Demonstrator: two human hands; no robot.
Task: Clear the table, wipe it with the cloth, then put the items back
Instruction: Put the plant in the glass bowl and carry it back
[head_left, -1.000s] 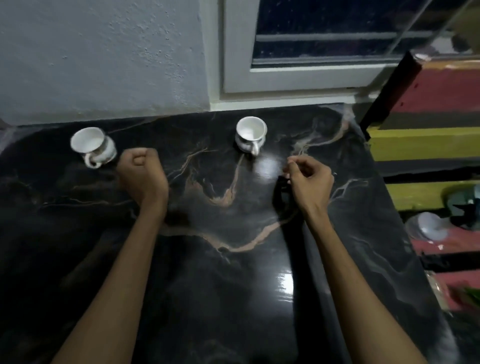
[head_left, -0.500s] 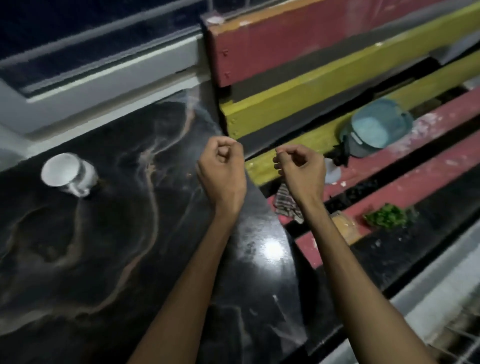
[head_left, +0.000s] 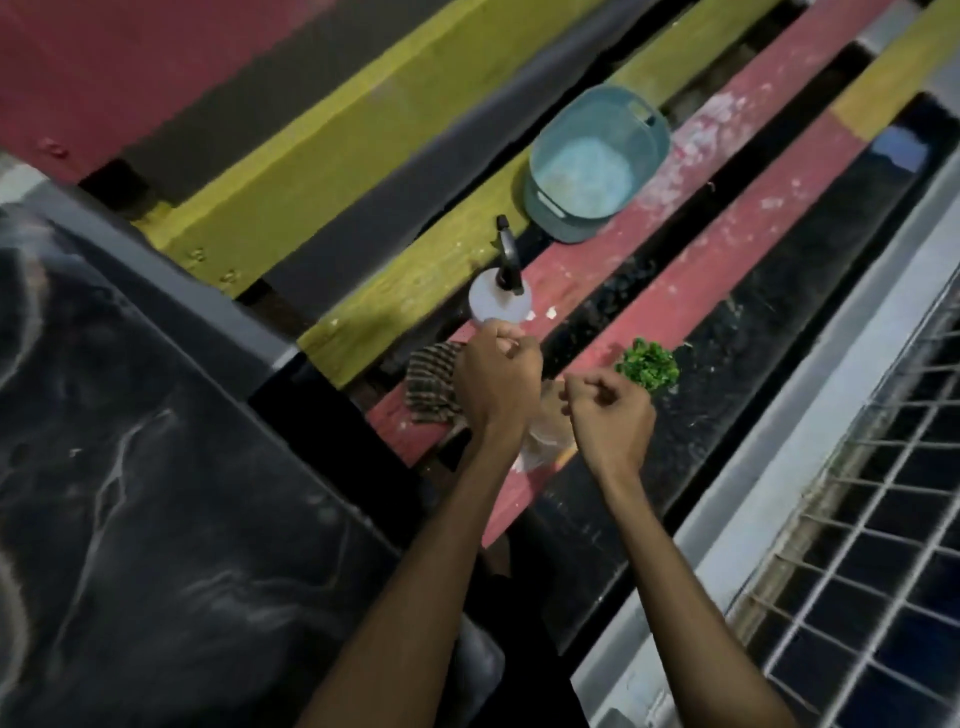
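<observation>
A striped brown cloth (head_left: 432, 387) lies crumpled on the red slat of a painted bench, just right of the black marble table (head_left: 156, 493). My left hand (head_left: 497, 376) hovers over the cloth's right edge, fingers curled shut with nothing seen in them. My right hand (head_left: 609, 415) is a loose fist a little to the right, above a clear plastic bag (head_left: 543, 447). Neither hand touches the cloth as far as I can tell. The cups are out of view.
On the bench (head_left: 691, 244) with red, yellow and black slats stand a white spray bottle (head_left: 500, 296) with a black trigger, a teal basin (head_left: 592, 161) and a small green plant (head_left: 648, 368). A white-framed wire grille (head_left: 857, 571) runs along the right.
My view has swung right, from the table with its two white cups to the bench. Both fists have moved off the table to above the cloth and the bag.
</observation>
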